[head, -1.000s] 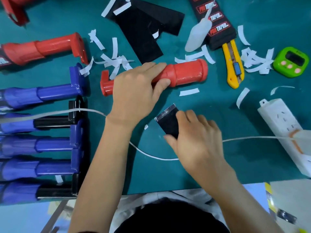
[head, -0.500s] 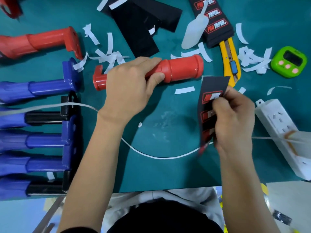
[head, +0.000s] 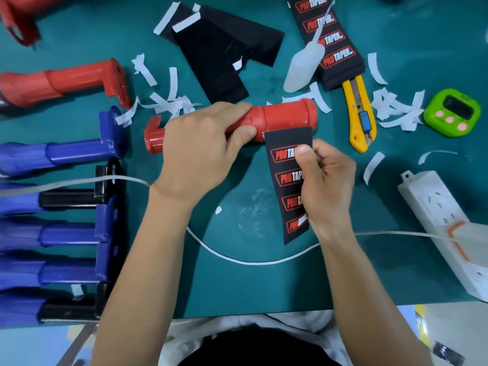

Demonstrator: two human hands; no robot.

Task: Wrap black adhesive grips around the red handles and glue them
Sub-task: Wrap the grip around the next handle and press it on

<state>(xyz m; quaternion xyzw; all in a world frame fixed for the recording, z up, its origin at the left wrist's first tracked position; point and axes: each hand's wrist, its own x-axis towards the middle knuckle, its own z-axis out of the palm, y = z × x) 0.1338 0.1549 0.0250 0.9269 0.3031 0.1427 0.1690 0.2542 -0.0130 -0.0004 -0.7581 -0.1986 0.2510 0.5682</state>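
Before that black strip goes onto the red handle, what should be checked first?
1. Red handle gripped by left hand: ok.
2. Black strip pinched by right hand, print facing up: ok.
3. Strip's top edge at the handle's thick end: ok.
4. Adhesive underside peeled bare: cannot tell, hidden.
5. Glue bottle lying nearby, beyond the handle: ok.

one wide-angle camera, worn on the person's head, looks forward and steeply down at the teal bench (head: 237, 286) from close above. the red handle (head: 285, 117) sits just above the frame's middle, and the wearer's own torso (head: 250, 347) fills the bottom edge, straight below that handle.
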